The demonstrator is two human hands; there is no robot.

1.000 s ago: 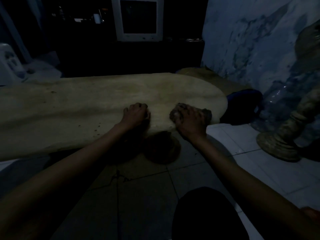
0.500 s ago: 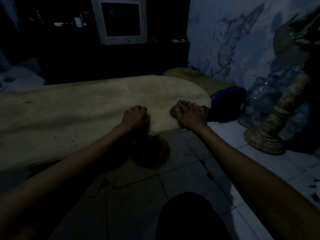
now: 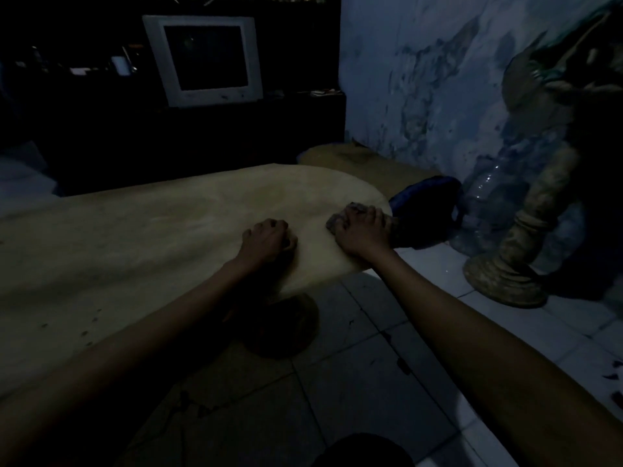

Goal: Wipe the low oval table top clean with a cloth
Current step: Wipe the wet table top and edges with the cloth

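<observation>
Right hand (image 3: pixel 362 230) gripping cloth (image 3: pixel 340 220), slid nearer table (image 3: pixel 135 237) end, left hand (image 3: pixel 268 239) clenched, unmoved

Pale tan table top (image 3: pixel 151 237), grey-brown cloth (image 3: pixel 337 221), blue-streaked white wall (image 3: pixel 438 79).

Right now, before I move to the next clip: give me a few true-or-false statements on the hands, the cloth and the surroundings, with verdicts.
1. The right hand presses a cloth onto the table top near its rounded end. True.
2. The left hand holds a second cloth. False: its fingers are curled and no cloth shows in it; it rests on the table top.
3. A monitor stands on the dark furniture beyond the table. True.
4. The cloth lies on the tiled floor. False: it is on the table top, under the right hand.
5. Dark specks show on the table top's near left part. True.
</observation>
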